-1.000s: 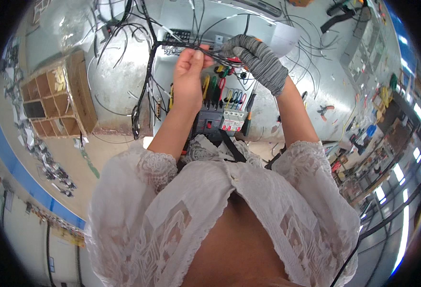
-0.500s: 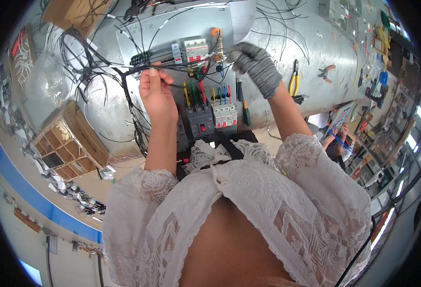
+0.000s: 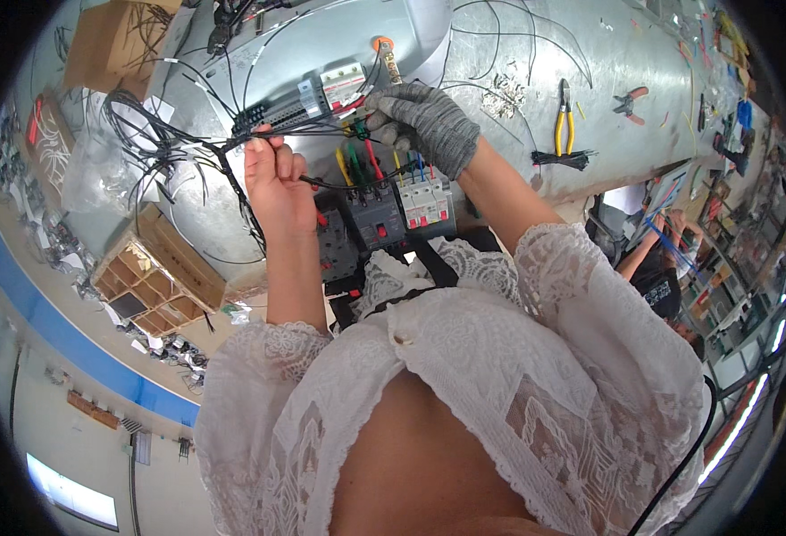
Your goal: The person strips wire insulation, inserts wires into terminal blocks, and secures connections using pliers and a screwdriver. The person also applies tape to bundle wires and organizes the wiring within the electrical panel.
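Observation:
My bare left hand (image 3: 279,183) is closed on a black wire harness (image 3: 235,179), thumb and fingers pinching its strands beside a terminal strip (image 3: 286,109). On my right hand (image 3: 433,125) is a grey knitted glove; its fingers are curled round thin black wires stretched from the left hand. What exactly lies between those fingertips is partly hidden. Below the hands sit a dark circuit breaker (image 3: 375,214) with a red switch and a white breaker (image 3: 424,204) with coloured wires on top. Another white breaker (image 3: 343,85) stands beyond the wires, near an orange-topped post (image 3: 382,43).
Yellow-handled pliers (image 3: 564,121), red-handled cutters (image 3: 629,103), black cable ties (image 3: 564,160) and a pile of small metal parts (image 3: 505,94) lie to the right. A compartment box (image 3: 156,290) and cardboard box (image 3: 107,55) are at left. Another person (image 3: 656,250) works at far right.
My right hand has come left and nearer, from beside the orange-topped post to over the breakers. My left hand keeps its hold on the harness. The whole view has shifted slightly.

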Demonstrator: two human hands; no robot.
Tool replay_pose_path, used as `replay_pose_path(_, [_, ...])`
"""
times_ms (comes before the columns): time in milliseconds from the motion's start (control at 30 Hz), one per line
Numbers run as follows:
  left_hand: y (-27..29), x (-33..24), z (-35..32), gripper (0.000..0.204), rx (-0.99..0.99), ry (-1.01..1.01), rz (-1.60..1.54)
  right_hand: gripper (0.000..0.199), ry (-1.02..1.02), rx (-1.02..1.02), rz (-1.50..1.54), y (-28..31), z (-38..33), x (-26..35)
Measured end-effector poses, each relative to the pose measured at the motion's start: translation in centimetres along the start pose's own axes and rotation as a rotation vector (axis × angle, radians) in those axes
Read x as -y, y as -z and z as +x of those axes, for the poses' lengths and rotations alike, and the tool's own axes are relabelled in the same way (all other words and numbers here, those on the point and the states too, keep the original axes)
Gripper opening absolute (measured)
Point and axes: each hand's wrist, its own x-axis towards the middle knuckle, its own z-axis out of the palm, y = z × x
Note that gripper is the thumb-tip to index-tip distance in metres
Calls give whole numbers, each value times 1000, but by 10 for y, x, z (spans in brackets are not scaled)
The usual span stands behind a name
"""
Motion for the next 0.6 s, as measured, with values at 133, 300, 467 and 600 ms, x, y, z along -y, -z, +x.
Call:
replay_pose_path(133, [1,0,-1,14,46,12,-29,20,81,-55,99,-3,2,-10])
replay_pose_path(300, [0,0,-1,13,59,14,-38,21,191,-92,-36,-11,0,-15])
replay_pose_path(467, [1,-1,0,13,84,42,-87,22,185,-177,-448,-13,1,-8])
replay_pose_path(600, [0,-1,0,13,30,32,-58,22,516,-196,-894,-5,12,-11])
